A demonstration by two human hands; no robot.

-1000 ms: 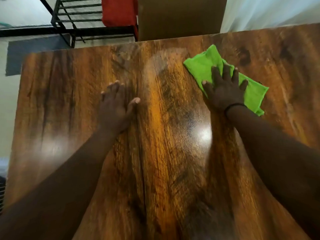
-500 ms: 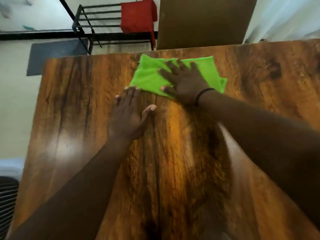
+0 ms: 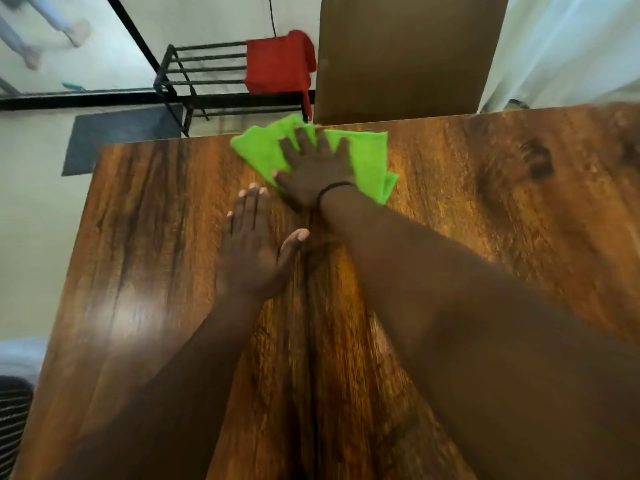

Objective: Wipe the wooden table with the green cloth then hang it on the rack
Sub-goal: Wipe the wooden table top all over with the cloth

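Where the floor shows past the table's left edge, a dark mat (image 3: 121, 140) lies near the far-left corner, and beyond it a black metal rack (image 3: 204, 69) stands against the wall with a red cloth (image 3: 278, 64) draped over its right end. On the wooden table (image 3: 138, 237) itself, the left hand (image 3: 254, 247) lies palm-down and flat on the bare wood, left of the middle, its four fingers straight and close together and the thumb spread out to the right. Just beyond its fingertips, and nearly touching them, the right hand (image 3: 313, 168) presses flat on the green cloth (image 3: 367, 161), fingers splayed apart across the fabric rather than gripping it; a dark band circles that wrist. This cloth sits at the table's far edge, near the middle of that edge, its far-left part reaching slightly over the rim. Behind the far edge, to the right of the rack, stands a plain brown board (image 3: 408, 53), and further right hangs a pale curtain (image 3: 571, 46).
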